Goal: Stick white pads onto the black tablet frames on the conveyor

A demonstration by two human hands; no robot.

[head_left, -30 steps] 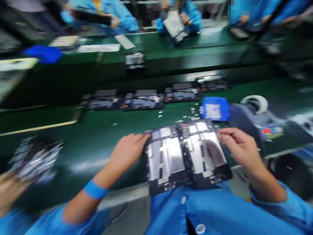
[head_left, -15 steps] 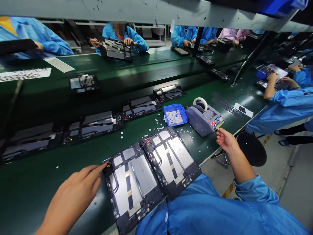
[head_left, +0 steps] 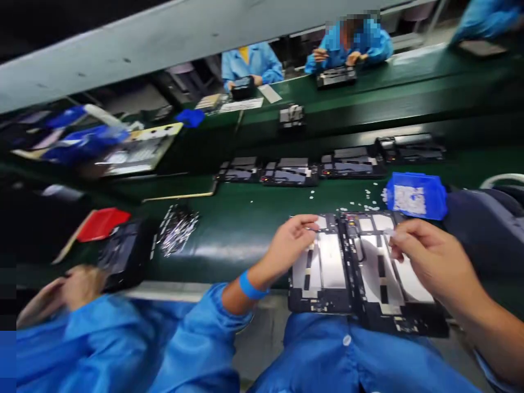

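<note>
Two opened tablets with bare batteries lie side by side at the table's front edge, a left tablet [head_left: 333, 267] and a right tablet [head_left: 370, 273]. My left hand [head_left: 289, 243] is over the left tablet's upper part, fingers curled together; whatever is between the fingertips is hidden. Above the right tablet, my right hand [head_left: 434, 256] pinches a small translucent piece of tape [head_left: 388, 232] between thumb and forefinger. Behind the right tablet sits a blue bin [head_left: 438, 199] filled with small white pieces. A blurred grey tape dispenser [head_left: 483, 224] stands beside it at right.
Several opened tablets [head_left: 290, 170] line the table behind. A co-worker's hands [head_left: 77, 286] are at left, near a dark device [head_left: 125, 254], a red object [head_left: 102, 224] and a pile of shiny strips [head_left: 178, 229]. Other people [head_left: 347, 46] work across the table.
The view has swung left. My right hand has come from the tape dispenser to above the right tablet, holding the tape. My left hand has drawn its pointing finger in.
</note>
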